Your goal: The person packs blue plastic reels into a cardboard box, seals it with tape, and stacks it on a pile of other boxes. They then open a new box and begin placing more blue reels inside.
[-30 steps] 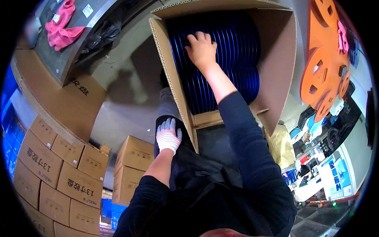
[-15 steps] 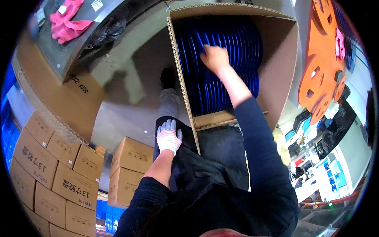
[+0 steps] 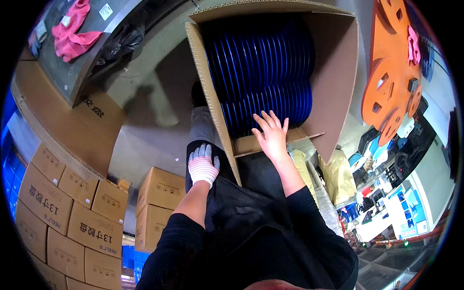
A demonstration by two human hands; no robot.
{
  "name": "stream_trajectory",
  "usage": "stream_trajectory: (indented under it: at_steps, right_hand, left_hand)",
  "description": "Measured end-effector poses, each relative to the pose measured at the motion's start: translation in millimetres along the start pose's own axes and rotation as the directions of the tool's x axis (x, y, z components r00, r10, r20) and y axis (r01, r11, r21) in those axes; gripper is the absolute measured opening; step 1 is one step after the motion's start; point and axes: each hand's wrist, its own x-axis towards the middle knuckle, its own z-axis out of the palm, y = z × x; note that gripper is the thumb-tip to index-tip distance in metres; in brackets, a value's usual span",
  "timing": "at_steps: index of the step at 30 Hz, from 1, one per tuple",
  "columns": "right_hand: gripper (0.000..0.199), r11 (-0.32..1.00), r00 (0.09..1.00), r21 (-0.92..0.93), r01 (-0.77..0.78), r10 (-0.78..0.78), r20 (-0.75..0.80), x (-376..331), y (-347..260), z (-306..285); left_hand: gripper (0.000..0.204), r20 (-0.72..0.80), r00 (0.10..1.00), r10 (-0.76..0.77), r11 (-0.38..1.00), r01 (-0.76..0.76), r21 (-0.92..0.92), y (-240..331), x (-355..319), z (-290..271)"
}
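Blue discs (image 3: 263,58), in two rows inside the open carton (image 3: 333,72), we judge stiff, fairly light and slippery, best taken by their rims; right hand (image 3: 272,137) spread, gripping nothing, gloved left hand (image 3: 203,166) flat on the leg (image 3: 200,126).

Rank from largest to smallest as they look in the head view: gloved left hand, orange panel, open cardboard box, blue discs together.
1. Open cardboard box
2. Blue discs together
3. Orange panel
4. Gloved left hand

Head-worn, the wide fisheye view looks steeply down into the nearby carton (image 3: 336,72).
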Motion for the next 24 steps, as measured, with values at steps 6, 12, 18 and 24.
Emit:
stream_trajectory:
  at_steps: [6, 12, 18, 24]
  right_hand:
    - [0.045, 0.977, 0.998, 0.208, -0.049, 0.055, -0.02, 7.3, 11.3, 14.0]
    - [0.039, 0.952, 0.987, 0.302, 0.049, 0.001, -0.164, 30.3, 11.6, 18.6]
    - [0.029, 0.96, 0.849, 0.076, 0.27, -0.2, -0.489, 141.1, -6.0, -0.3]
    - [0.027, 0.94, 0.947, -0.34, 0.024, -0.13, -0.293, 229.7, -41.9, -1.7]
  left_hand:
    - [0.054, 0.037, 0.999, -0.015, 1.0, 0.015, 0.013, 3.1, 2.3, -3.5]
    - [0.055, 0.047, 0.998, -0.034, 0.998, 0.031, 0.047, 6.7, 2.7, -1.8]
    - [0.056, 0.06, 0.997, -0.046, 0.998, 0.044, 0.042, 9.9, 3.2, -4.0]
    - [0.056, 0.05, 0.998, -0.038, 0.998, 0.036, 0.043, 8.4, 1.2, -0.5]
